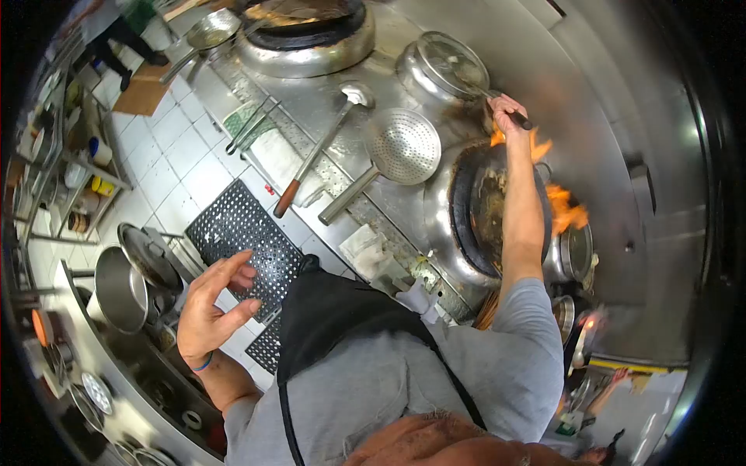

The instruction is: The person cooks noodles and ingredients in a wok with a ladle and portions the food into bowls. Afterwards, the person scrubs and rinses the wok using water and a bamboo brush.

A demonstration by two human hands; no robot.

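My right hand (509,115) is wrapped round the dark grip of a long-handled utensil (480,91). The utensil's thin metal shaft reaches to a round metal pot (410,74) with a wide rim; its head is hard to make out there. Under my right forearm sits a blackened wok (489,202) on a burner, and orange flames (566,208) rise along its far side. My left hand (214,307) hangs in the air on the other side of my body, fingers apart and holding nothing, above the floor near a deep pot (121,291).
A perforated skimmer (402,146) and a wooden-ended ladle (318,151) lie across the stove's front. Folded cloths (273,155) rest along its edge. Another wok burner (307,50) stands farther along. A black rubber mat (245,225) covers floor tiles. A person's legs (124,43) show far back.
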